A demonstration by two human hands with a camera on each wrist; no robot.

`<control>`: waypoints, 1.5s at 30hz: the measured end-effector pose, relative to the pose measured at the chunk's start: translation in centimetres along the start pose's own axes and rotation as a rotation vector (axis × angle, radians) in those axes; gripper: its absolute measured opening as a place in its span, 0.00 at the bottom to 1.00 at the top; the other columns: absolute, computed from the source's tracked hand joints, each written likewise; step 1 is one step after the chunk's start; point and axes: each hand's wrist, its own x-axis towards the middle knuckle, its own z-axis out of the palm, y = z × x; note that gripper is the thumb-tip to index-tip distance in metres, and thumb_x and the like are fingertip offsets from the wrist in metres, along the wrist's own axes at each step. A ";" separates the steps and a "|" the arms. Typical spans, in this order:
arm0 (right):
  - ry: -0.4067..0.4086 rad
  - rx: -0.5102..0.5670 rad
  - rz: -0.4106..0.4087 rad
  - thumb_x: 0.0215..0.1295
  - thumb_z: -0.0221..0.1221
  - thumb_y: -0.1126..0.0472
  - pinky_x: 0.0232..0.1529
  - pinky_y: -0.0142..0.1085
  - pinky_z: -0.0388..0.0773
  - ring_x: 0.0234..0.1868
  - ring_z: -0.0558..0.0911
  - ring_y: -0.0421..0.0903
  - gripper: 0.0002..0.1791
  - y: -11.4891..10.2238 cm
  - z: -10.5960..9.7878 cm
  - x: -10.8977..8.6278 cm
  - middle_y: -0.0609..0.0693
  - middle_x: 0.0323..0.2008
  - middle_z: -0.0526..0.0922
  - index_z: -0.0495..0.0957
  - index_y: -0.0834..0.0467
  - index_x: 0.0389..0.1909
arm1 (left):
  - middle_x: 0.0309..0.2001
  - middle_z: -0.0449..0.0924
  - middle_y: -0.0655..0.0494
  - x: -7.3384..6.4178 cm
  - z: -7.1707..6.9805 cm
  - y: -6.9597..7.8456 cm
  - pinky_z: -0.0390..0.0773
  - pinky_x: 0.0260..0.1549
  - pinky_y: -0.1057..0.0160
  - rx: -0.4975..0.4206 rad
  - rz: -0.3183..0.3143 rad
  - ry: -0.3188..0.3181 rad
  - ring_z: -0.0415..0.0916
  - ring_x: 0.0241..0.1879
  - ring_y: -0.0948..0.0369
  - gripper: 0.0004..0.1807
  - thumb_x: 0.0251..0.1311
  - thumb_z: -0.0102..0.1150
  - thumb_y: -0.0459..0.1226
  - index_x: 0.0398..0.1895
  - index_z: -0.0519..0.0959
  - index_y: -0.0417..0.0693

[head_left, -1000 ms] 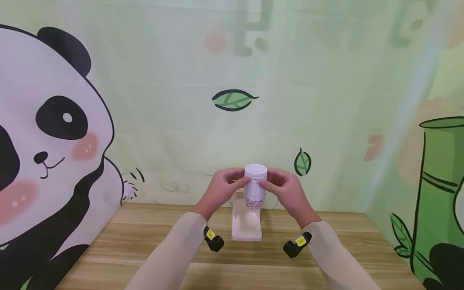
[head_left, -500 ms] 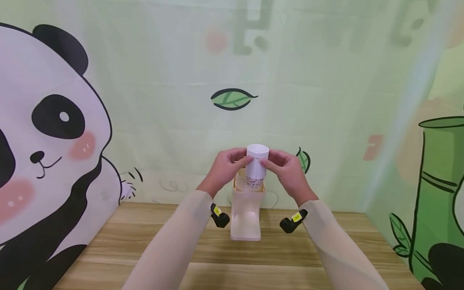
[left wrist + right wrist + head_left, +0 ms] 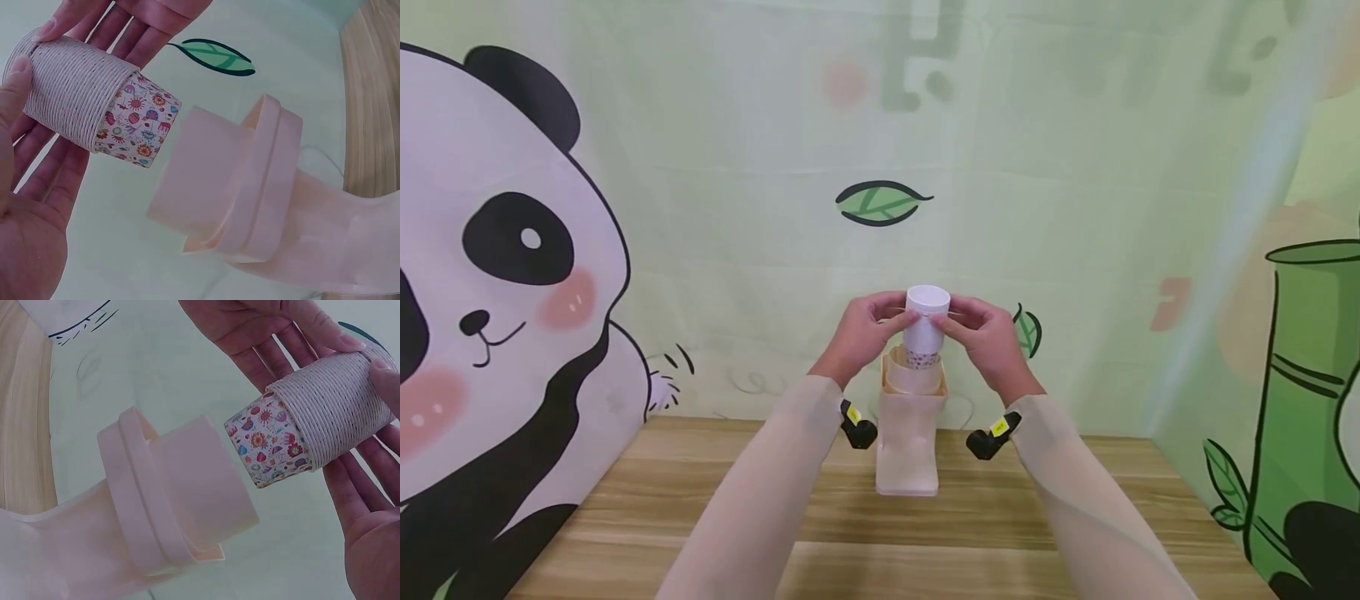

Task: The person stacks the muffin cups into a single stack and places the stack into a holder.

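Note:
Both hands hold a nested stack of paper cups (image 3: 923, 335), mouth up, above a pale pink cup dispenser (image 3: 907, 433). My left hand (image 3: 867, 332) grips it from the left, thumb in front and fingers behind. From the other side my right hand (image 3: 992, 337) does the same. In the left wrist view, many white rims make up the stack's side, and the lowest cup (image 3: 142, 120) shows a colourful flower print. Its base faces the open end of the dispenser's round tube (image 3: 200, 172), a small gap away. A squarish collar (image 3: 147, 494) surrounds this tube.
The dispenser's flat foot (image 3: 907, 479) stands on a wood-grain table (image 3: 737, 500). Close behind hangs a green cloth backdrop (image 3: 760, 250) printed with a panda, leaves and bamboo. Each wrist wears a small black camera.
Both hands have raised the cup stack from in front of the dispenser to above its top. In the last half second they have shifted slightly up and left.

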 end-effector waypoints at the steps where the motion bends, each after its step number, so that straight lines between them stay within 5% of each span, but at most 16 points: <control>1: 0.002 0.010 0.001 0.61 0.71 0.43 0.68 0.50 0.75 0.64 0.81 0.51 0.33 0.1 0.1 0.1 0.53 0.63 0.82 0.78 0.53 0.65 | 0.58 0.84 0.60 0.0 0.0 -0.1 0.72 0.67 0.42 -0.002 -0.004 0.003 0.78 0.61 0.56 0.23 0.65 0.67 0.49 0.63 0.81 0.62; 27: -0.053 0.029 0.034 0.64 0.71 0.56 0.65 0.46 0.77 0.64 0.81 0.53 0.28 1.8 0.9 0.7 0.57 0.62 0.83 0.78 0.56 0.64 | 0.59 0.84 0.58 -0.2 0.5 -2.6 0.73 0.66 0.43 -0.007 -0.062 0.067 0.78 0.62 0.53 0.24 0.64 0.68 0.49 0.62 0.81 0.59; 35: -0.048 -0.022 0.059 0.61 0.72 0.48 0.65 0.46 0.78 0.63 0.82 0.51 0.30 2.8 0.9 0.3 0.53 0.60 0.84 0.80 0.54 0.62 | 0.58 0.85 0.56 -0.3 1.1 -3.6 0.76 0.65 0.48 -0.008 -0.060 0.045 0.80 0.61 0.54 0.24 0.62 0.71 0.48 0.61 0.82 0.54; 45: -0.035 -0.028 0.039 0.61 0.72 0.49 0.64 0.45 0.79 0.61 0.83 0.50 0.30 3.4 1.1 0.5 0.53 0.60 0.85 0.80 0.54 0.62 | 0.58 0.85 0.56 -0.3 1.0 -3.7 0.76 0.65 0.50 0.001 -0.072 0.035 0.81 0.60 0.55 0.26 0.62 0.71 0.46 0.63 0.81 0.53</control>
